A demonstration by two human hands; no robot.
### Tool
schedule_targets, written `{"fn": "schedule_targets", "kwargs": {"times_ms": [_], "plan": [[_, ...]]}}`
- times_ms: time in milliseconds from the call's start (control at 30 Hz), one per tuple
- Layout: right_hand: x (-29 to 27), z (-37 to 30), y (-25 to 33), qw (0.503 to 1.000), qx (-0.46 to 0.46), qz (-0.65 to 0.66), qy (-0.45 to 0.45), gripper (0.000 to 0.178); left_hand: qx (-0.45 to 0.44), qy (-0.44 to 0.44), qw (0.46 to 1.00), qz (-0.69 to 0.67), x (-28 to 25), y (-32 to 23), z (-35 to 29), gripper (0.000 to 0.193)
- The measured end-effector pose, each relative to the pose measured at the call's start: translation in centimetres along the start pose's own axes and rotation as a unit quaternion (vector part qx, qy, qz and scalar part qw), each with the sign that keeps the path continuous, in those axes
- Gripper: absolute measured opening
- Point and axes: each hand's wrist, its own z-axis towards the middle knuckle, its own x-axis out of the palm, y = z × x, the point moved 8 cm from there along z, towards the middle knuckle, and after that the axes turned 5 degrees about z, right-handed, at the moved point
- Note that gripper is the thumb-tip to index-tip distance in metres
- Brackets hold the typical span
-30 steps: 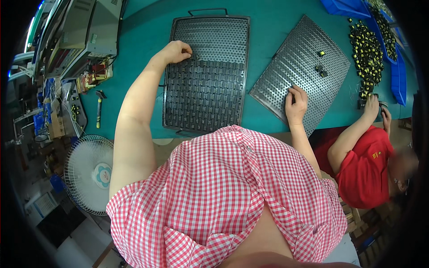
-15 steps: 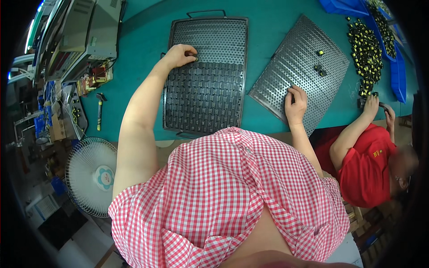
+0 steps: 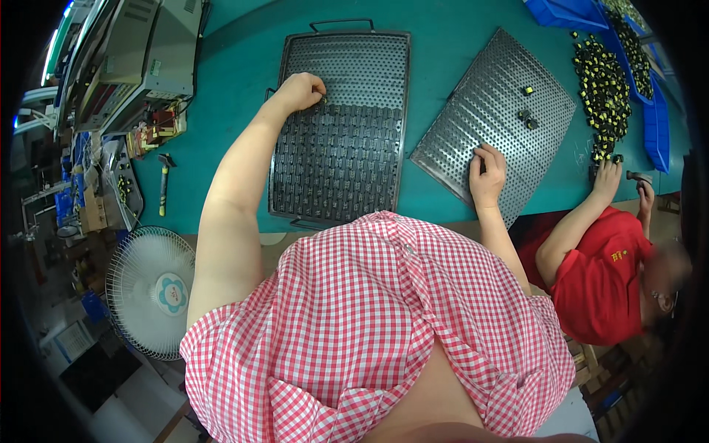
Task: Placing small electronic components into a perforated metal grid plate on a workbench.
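My left hand [image 3: 301, 91] is closed, fingertips pinched together over the perforated metal tray [image 3: 347, 59]. A small black component shows in part at its fingertips, against the far edge of the packed rows. These black components [image 3: 336, 159] fill the near part of the tray side by side, while bare holes show at its far end. My right hand [image 3: 487, 177] rests on the near part of a tilted perforated metal plate [image 3: 509, 96], fingers loosely curled and apart, nothing seen in them. Beyond it on the plate lie a yellow-topped piece [image 3: 528, 91] and a few dark pieces [image 3: 526, 119].
On the right are a heap of black-and-yellow components [image 3: 604, 96] and blue bins [image 3: 655, 133]. A co-worker in red [image 3: 602, 273] has one hand at the heap and a hammer [image 3: 638, 176] in the other. Another hammer [image 3: 164, 184] and a fan [image 3: 151, 292] are left.
My left hand stays at the same spot on the tray with its fingers slightly shifted. My right hand barely moves. The co-worker's hands and hammer have shifted a little.
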Motion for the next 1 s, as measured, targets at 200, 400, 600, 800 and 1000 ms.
{"fn": "schedule_targets", "kwargs": {"times_ms": [200, 400, 600, 800, 1000], "plan": [[-0.6, 0.0, -0.1, 1.0, 0.002, 0.003, -0.019, 0.011, 0.019, -0.006, 0.999, -0.035, -0.2, 0.0, 0.2, 0.014], [-0.3, 1.8, -2.6, 0.98, 0.145, 0.137, -0.015, 0.014, 0.043, -0.048, 0.996, -0.061, -0.5, 0.1, -1.4, 0.014], [-4.3, 7.2, -5.2, 0.989, 0.041, -0.075, -0.12, 0.026, 0.003, -0.055, 0.995, -0.078, 0.2, 0.8, -1.1, 0.014], [-4.4, 10.3, -9.5, 0.974, 0.153, -0.165, -0.008, 0.038, -0.007, -0.079, 0.991, -0.105, 0.1, 0.4, -1.9, 0.014], [-2.1, 9.8, -8.8, 0.981, 0.146, -0.081, 0.095, 0.032, -0.002, -0.058, 0.995, -0.084, -0.1, 0.2, -1.8, 0.016]]}}
